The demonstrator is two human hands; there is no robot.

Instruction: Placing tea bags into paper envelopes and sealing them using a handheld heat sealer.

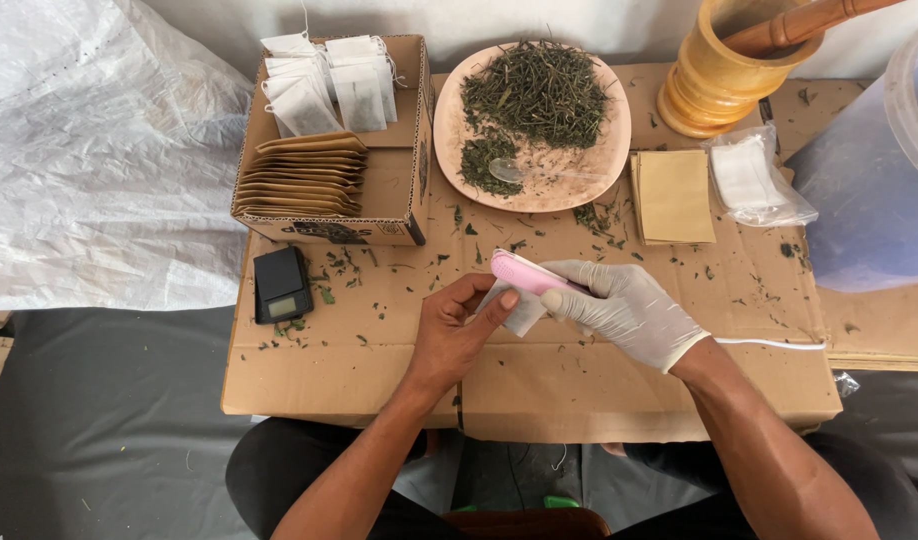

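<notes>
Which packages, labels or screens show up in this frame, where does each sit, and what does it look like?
Cardboard box: back left of the work surface, open, brown, dark print on its front, holding white filter bags and tan envelopes.
Pocket scale: in front of the box, small, black, pale rectangular screen.
Tan envelopes: stacked right of the plate, flat, plain.
Clear plastic bag: right of the envelopes, holding white sachets.

Near edge, 6 o'clock: bare cardboard table (599,390) below both hands; open passage
10 o'clock: small black scale (282,284) near the left hand (457,330); open box (399,180) behind it blocks
12 o'clock: pink plate (449,130) of dried leaves; low obstacle
1 o'clock: tan envelopes (674,195), plastic bag (754,180), wooden mortar (714,85)
3 o'clock: white cord (769,343) trailing from the right hand (629,310); translucent tub (879,170) walls the far right
</notes>
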